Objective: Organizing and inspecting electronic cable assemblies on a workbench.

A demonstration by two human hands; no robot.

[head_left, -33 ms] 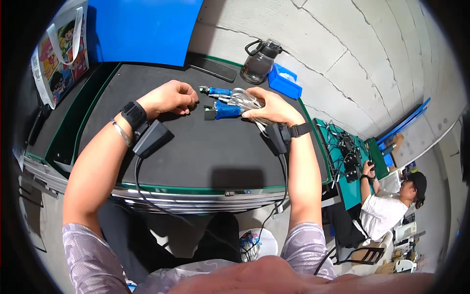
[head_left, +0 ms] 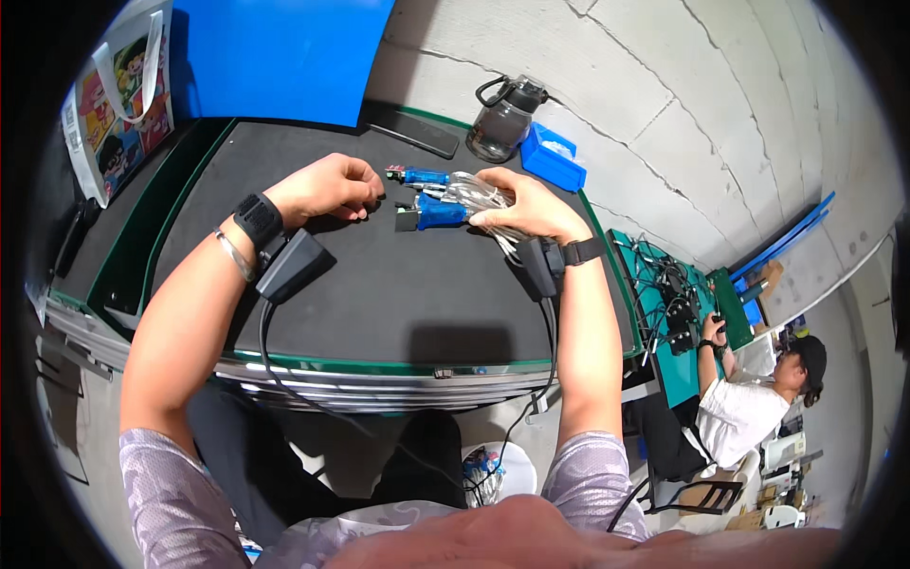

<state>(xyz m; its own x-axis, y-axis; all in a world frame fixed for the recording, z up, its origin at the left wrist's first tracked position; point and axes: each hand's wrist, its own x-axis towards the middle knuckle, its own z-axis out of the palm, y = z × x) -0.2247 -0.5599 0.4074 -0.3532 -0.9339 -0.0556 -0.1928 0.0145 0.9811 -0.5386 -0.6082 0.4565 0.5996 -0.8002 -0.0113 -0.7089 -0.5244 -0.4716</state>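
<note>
A bundle of clear-jacketed cables point(head_left: 482, 192) with blue connectors lies on the dark work mat point(head_left: 379, 294). My right hand point(head_left: 529, 205) is closed around the coiled part, thumb on the near side, fingers over the far side. One blue connector point(head_left: 441, 212) with a dark end points left. Behind it, a slimmer blue connector point(head_left: 424, 176) shows a small green and metal end. My left hand point(head_left: 339, 190) is just left of these ends, fingers curled and thumb drawn in, apart from the connectors. Whether anything small sits between its fingertips is hidden.
A dark phone point(head_left: 413, 134), a drink bottle point(head_left: 507, 119) and a small blue bin point(head_left: 553, 159) stand along the back edge. Below the table is a white bucket point(head_left: 523, 467) with similar cables. On the right, a person point(head_left: 744, 412) works at a green bench.
</note>
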